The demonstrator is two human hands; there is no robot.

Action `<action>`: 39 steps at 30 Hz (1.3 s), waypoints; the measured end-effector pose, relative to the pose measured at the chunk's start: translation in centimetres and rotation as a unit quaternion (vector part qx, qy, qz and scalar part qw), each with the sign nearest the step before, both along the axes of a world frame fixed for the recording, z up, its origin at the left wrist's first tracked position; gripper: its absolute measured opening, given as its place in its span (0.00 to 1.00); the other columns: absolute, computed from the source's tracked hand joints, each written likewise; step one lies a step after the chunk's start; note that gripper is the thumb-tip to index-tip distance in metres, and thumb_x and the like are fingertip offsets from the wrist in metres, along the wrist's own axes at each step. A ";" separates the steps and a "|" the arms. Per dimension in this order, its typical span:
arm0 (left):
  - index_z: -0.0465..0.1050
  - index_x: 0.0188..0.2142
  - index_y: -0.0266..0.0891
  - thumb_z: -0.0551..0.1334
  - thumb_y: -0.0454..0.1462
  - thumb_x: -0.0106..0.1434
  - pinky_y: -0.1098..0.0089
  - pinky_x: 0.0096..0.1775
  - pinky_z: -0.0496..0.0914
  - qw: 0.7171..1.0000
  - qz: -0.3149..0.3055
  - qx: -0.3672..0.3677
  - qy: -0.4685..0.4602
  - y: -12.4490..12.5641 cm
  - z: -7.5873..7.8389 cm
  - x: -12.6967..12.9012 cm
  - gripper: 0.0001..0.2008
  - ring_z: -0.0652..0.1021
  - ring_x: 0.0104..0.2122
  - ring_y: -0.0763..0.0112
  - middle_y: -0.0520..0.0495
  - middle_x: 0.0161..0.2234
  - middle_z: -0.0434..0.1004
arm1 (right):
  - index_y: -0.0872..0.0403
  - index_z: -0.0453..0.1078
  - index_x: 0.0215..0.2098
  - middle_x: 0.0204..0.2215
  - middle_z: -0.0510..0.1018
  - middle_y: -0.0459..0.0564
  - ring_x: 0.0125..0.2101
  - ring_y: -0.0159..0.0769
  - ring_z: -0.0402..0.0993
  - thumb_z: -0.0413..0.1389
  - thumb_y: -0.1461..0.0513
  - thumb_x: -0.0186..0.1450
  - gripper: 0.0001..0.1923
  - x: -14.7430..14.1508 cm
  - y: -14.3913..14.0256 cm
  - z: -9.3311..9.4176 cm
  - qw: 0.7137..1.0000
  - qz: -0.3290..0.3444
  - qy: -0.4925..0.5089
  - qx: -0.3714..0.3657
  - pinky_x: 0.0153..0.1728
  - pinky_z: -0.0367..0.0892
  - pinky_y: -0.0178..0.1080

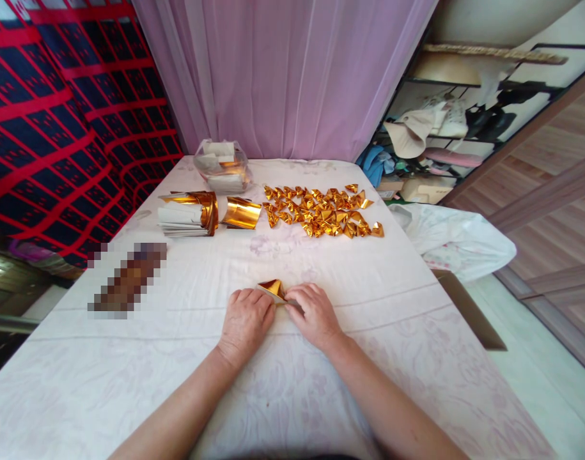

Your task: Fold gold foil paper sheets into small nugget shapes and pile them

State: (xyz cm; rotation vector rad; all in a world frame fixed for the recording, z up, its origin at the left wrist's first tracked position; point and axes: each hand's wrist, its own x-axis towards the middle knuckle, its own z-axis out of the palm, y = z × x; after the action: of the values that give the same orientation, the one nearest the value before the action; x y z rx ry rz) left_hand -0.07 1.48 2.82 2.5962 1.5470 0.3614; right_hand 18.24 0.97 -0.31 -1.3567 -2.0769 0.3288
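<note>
Head view, frame centre: left hand (245, 321) and right hand (315, 313), fingers curled, together pinch a small folded gold foil paper (273, 289). A heap of folded gold foil pieces (321, 212) lies above.

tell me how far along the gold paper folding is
Done: a pile of folded gold pieces lies at the far side of the table. In hand: the left hand and right hand press one gold piece. Left: a stack of unfolded sheets, a curled sheet and a bag holding more.

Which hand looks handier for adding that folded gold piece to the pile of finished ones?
Probably the right hand: the pile lies ahead on its side, and its fingers already touch the gold piece.
</note>
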 end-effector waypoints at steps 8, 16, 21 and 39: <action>0.74 0.36 0.40 0.57 0.38 0.66 0.59 0.41 0.63 0.999 0.024 -0.026 -0.012 0.2 0.2 0.5 0.07 0.73 0.39 0.59 0.46 0.36 0.77 | 0.50 0.70 0.35 0.37 0.78 0.48 0.40 0.39 0.70 0.56 0.67 0.63 0.05 -0.2 0.2 0.1 1.000 -0.012 -0.006 -0.015 0.43 0.62 0.42; 0.74 0.36 0.41 0.57 0.38 0.67 0.60 0.41 0.63 0.999 0.037 -0.030 -0.019 0.3 -0.4 0.5 0.08 0.72 0.40 0.59 0.46 0.37 0.74 | 0.51 0.70 0.35 0.36 0.78 0.48 0.40 0.39 0.69 0.56 0.67 0.63 0.05 -0.3 0.1 0.3 1.000 -0.018 -0.006 -0.010 0.42 0.61 0.41; 0.74 0.34 0.40 0.57 0.38 0.66 0.60 0.40 0.63 0.998 0.046 -0.036 -0.028 0.4 -0.3 0.6 0.07 0.72 0.39 0.59 0.45 0.36 0.74 | 0.52 0.71 0.37 0.35 0.78 0.48 0.38 0.39 0.70 0.50 0.71 0.61 0.12 0.3 0.0 0.0 1.000 0.000 0.017 0.005 0.42 0.62 0.41; 0.72 0.31 0.41 0.59 0.37 0.64 0.60 0.41 0.63 0.995 0.053 -0.054 -0.061 0.5 -0.5 0.4 0.05 0.72 0.39 0.60 0.47 0.35 0.73 | 0.48 0.75 0.49 0.49 0.73 0.53 0.47 0.41 0.66 0.51 0.70 0.63 0.21 0.7 -1.5 0.5 0.991 0.040 -0.119 0.036 0.47 0.64 0.45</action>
State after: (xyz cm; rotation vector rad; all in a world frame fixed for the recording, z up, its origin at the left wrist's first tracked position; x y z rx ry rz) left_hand 0.34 1.98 2.27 2.3716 1.6177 0.4253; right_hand 18.92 -0.56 0.15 -1.3245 -2.3195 0.1278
